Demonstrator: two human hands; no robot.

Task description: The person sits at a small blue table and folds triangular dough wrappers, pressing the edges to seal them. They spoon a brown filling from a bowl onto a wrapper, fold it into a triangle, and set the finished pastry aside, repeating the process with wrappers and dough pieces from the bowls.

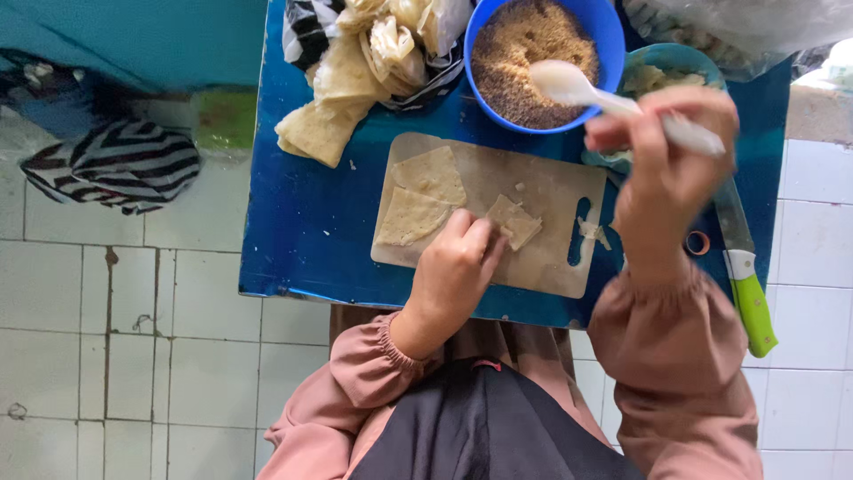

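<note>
1. On the cutting board (542, 191), near the middle of the blue worktop (302, 240), lies a small folded piece of pale dough (515, 222). The left hand (453, 271) rests on it, fingers curled close and pressing its near edge down.
2. Two flat dough squares (418, 200) lie just beside it, toward the board's left end, overlapping a little. Left touching, they may stick to each other, I judge.
3. Over the worktop's right side, the right hand (662, 169) is closed around the handle of a white spoon (577, 84), whose bowl hangs over the blue bowl (613, 36) of brown crumbly filling. I cannot tell whether the spoon is loaded. If it is, crumbs may well drop on the board or worktop on the way across.
4. Too much filling on so small a piece could split the fold or spill out.
5. At the right edge lies a knife with a green handle (753, 307), which hangs past the worktop's front edge just beside the right sleeve; a brush of the arm could knock it to the tiled floor (133, 356).
6. At the far edge a heap of dough sheets (355, 80) spills from a striped bag.
</note>
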